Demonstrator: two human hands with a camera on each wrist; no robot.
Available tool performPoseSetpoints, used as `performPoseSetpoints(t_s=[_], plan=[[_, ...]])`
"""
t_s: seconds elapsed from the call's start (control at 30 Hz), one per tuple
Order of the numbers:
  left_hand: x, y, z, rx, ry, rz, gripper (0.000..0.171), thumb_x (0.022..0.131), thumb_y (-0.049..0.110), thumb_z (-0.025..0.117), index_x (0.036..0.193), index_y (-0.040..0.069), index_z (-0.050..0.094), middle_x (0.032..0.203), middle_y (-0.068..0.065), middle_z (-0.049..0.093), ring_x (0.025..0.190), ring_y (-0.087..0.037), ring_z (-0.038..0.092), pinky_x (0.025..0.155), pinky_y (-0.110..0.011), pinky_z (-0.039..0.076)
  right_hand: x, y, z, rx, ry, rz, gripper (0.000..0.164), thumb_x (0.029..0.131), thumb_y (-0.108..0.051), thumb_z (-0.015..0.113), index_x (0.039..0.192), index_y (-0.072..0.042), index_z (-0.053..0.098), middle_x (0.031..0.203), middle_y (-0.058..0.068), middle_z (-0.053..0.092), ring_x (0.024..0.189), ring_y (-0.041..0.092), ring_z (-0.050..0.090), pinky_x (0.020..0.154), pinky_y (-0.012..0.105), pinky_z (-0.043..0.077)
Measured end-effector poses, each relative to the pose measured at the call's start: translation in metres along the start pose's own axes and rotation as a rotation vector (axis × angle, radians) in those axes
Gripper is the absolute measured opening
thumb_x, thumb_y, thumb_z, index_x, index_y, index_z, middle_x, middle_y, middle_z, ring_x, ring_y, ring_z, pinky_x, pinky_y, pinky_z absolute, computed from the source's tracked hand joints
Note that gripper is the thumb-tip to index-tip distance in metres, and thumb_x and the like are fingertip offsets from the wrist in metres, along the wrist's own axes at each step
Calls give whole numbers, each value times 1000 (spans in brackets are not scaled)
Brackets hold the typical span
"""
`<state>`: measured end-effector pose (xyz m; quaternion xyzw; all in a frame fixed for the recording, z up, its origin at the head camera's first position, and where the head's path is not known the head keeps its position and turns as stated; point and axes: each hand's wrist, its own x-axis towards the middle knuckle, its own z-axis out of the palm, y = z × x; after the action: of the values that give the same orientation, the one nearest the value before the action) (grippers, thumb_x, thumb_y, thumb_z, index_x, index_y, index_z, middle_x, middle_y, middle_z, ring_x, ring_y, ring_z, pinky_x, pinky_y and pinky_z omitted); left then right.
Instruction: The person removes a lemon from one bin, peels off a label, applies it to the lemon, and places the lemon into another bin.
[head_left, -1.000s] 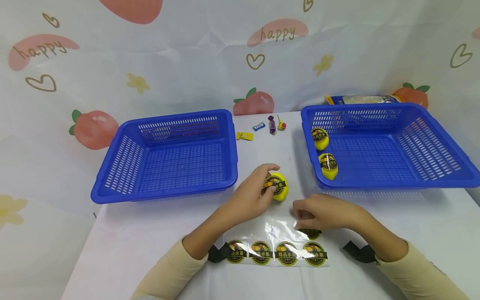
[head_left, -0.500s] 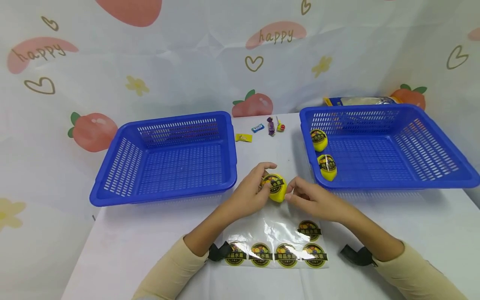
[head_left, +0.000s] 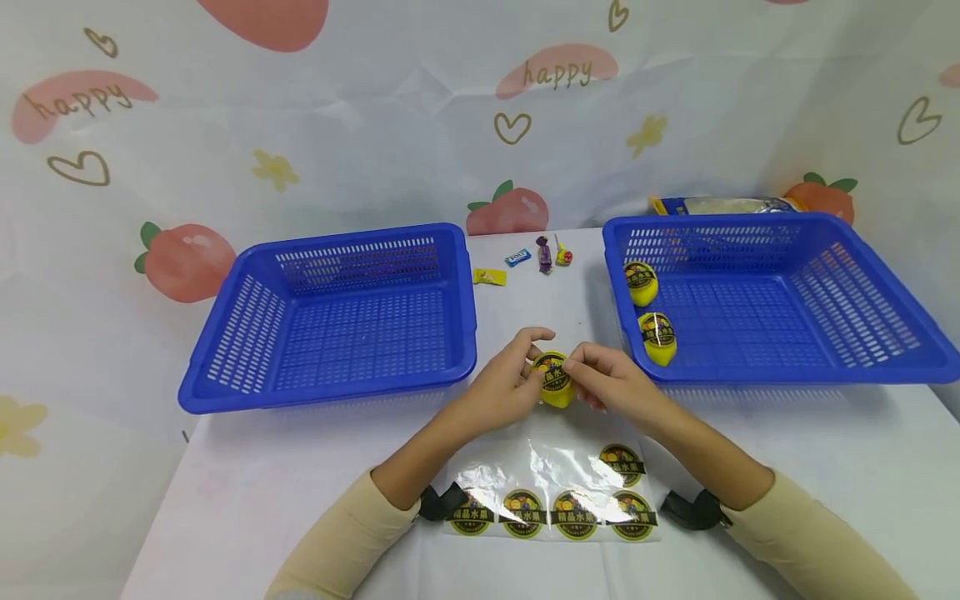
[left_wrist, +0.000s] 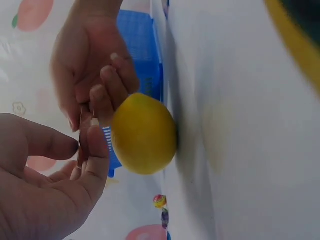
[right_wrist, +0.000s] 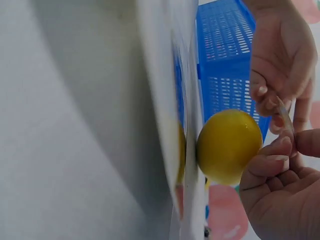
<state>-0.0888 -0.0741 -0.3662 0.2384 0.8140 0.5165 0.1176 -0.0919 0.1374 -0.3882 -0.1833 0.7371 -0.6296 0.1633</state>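
A round black-and-gold fruit sticker [head_left: 553,373] is pinched on both sides, above a yellow lemon [head_left: 557,401]. My left hand [head_left: 504,390] holds its left edge between thumb and fingers, while the right hand [head_left: 617,385] pinches the right edge. Both wrist views show the sticker nearly edge-on; the lemon [left_wrist: 145,134] rests on the table with the fingers close beside and over it. In the right wrist view the lemon [right_wrist: 229,146] has no sticker on its visible side. Nearer the body lies a clear sticker sheet [head_left: 532,467] bearing several such stickers.
A blue basket [head_left: 197,367] stands at left with nothing visible inside. Another blue basket [head_left: 750,372] at right holds two stickered lemons [head_left: 660,352]. Several wrapped sweets [head_left: 491,277] lie at the back between them. Behind the right basket is a blue-and-yellow packet [head_left: 727,205].
My right hand has come up from the sticker sheet, moved left and taken the sticker's right edge. The left hand has stayed by the lemon, holding the sticker.
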Motion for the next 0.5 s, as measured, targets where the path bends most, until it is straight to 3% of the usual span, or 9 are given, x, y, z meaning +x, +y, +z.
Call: performPoseSetpoints(t_s=[0.1,0.3,0.5], plan=[[-2,0,1,-10,-11,-31,54,96,-3,49,148,6,37,113,-12,54,80,-19,65,66,-28,55,-1,1,0,-25,7,-36,20,104,-10,51,90,3,56,69,11,52,53,14,43,45,26,38],[-4,-1,-1,7,50,-69,56,95,2,57,148,8,38,114,-12,49,86,-17,62,71,-28,56,-1,1,1,-22,18,-111,19,104,-8,51,89,3,57,68,13,52,53,15,44,45,27,38],[-7,-3,-3,35,26,-163,37,100,29,59,130,10,47,95,-4,61,75,-15,59,65,-30,50,-1,3,3,13,46,-152,20,106,-9,49,91,3,56,73,24,54,54,19,47,45,28,41]])
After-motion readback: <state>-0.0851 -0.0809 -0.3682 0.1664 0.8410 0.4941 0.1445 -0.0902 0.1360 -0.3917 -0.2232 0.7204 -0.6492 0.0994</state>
